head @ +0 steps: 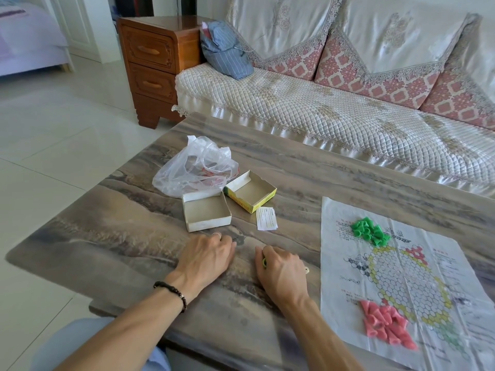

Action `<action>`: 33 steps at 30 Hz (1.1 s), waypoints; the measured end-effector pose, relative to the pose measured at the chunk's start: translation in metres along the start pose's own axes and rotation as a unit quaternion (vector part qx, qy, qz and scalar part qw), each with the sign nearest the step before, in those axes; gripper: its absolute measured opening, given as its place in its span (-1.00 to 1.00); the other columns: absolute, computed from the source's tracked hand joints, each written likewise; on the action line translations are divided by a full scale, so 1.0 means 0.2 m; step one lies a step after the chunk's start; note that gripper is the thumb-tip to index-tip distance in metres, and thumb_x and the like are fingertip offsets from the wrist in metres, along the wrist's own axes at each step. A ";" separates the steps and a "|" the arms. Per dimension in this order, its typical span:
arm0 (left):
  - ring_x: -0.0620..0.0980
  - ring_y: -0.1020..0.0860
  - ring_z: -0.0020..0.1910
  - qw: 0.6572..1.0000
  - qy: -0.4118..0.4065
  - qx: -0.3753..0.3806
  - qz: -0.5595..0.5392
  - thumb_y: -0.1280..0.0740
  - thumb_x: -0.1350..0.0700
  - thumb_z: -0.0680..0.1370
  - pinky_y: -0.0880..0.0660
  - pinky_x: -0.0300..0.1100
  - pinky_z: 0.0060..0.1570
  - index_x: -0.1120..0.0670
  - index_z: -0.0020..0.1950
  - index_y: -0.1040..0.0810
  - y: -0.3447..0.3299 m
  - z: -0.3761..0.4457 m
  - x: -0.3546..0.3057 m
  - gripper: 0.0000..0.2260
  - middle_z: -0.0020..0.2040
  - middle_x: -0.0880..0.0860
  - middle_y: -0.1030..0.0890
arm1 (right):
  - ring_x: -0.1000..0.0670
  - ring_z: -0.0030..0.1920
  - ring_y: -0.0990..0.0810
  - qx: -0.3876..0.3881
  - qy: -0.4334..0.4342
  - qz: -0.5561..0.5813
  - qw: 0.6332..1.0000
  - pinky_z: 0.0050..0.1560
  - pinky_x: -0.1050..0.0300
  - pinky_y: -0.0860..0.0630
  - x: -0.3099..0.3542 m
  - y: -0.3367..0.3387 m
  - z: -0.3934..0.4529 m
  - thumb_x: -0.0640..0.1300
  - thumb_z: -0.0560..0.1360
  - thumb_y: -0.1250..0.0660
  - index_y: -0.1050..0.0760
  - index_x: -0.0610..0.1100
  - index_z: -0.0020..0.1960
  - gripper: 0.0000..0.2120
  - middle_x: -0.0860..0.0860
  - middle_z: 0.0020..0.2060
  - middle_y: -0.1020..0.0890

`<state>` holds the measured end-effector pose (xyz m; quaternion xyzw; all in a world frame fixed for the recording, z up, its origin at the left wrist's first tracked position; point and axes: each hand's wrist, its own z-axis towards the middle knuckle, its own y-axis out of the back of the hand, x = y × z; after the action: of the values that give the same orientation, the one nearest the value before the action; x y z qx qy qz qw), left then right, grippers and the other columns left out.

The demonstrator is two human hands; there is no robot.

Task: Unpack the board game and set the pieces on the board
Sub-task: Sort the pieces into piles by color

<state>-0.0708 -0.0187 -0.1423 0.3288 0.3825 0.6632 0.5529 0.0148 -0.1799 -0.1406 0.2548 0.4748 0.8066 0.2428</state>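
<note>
Your left hand [207,254] lies palm down on the table [128,236], fingers loosely bent and holding nothing, just short of the white box half [206,212]. Your right hand [281,269] rests beside it with its fingers curled over a small yellow-green piece [264,261] that peeks out at the thumb side; a pale piece [306,269] shows at the hand's right edge, and whether the hand touches it cannot be told.

The paper board [401,274] lies flat to the right of that hand, its left edge near your right wrist and its near corner reaching toward the table's front edge. A heap of green pieces [369,231] sits at the board's far end and a heap of pink pieces [385,325] at its near end; the printed hexagon field between them is bare.

Between your hands the tabletop is open, as is the wide strip to the left, out to the rounded corner. Beyond your hands stand the white box half, the yellow box half [251,194] just beside it, a small paper slip [266,218] and a crumpled plastic bag [192,170]. The sofa [321,113] runs close along the table's far side, with a wooden cabinet [158,65] at its end.
</note>
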 end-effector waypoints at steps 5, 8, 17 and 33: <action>0.09 -0.42 -0.64 0.999 0.016 -0.022 -0.047 -0.15 0.04 0.56 -0.18 -0.24 -0.64 0.09 -0.42 -0.40 0.00 0.01 0.01 -0.65 -0.57 0.05 -0.40 | -0.07 -0.64 -0.21 -0.013 -0.034 0.020 0.999 -0.54 0.23 -0.10 0.01 0.03 0.02 -0.16 0.39 -0.45 -0.14 -0.04 -0.46 -0.51 -0.02 -0.65 -0.40; 0.05 -0.37 -0.65 0.997 0.010 -0.042 -0.065 -0.18 0.04 0.57 -0.12 -0.24 -0.61 0.07 -0.42 -0.38 0.02 0.01 0.00 -0.65 -0.58 0.02 -0.36 | -0.14 -0.65 -0.32 -0.020 -0.062 0.029 0.997 -0.55 0.23 -0.10 -0.01 0.04 0.02 -0.14 0.40 -0.43 -0.13 -0.06 -0.47 -0.51 -0.05 -0.67 -0.40; 0.02 -0.34 -0.65 0.998 0.037 -0.030 -0.050 -0.18 0.04 0.58 -0.13 -0.23 -0.61 0.06 -0.40 -0.39 0.08 -0.08 -0.01 -0.66 -0.58 -0.01 -0.36 | -0.06 -0.56 -0.10 -0.029 -0.065 0.062 0.996 -0.57 0.19 -0.14 -0.01 0.10 -0.04 -0.17 0.43 -0.38 -0.12 -0.08 -0.48 -0.52 0.05 -0.59 -0.16; -0.04 -0.20 -0.62 0.962 -0.022 -0.023 -0.270 -0.34 0.14 0.53 0.02 -0.28 -0.54 0.01 -0.40 -0.22 0.17 0.32 -0.84 -0.61 -0.56 -0.09 -0.20 | 0.10 -0.62 -0.07 -0.119 -0.207 0.093 0.967 -0.57 0.21 -0.04 -0.55 0.60 -0.25 -0.15 0.53 -0.27 -0.13 -0.07 -0.52 -0.49 0.10 -0.65 -0.13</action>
<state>-0.0033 -0.1776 -0.0828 0.2148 0.4291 0.4907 0.7273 0.0462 -0.3334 -0.0749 0.4287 0.2892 0.8057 0.2888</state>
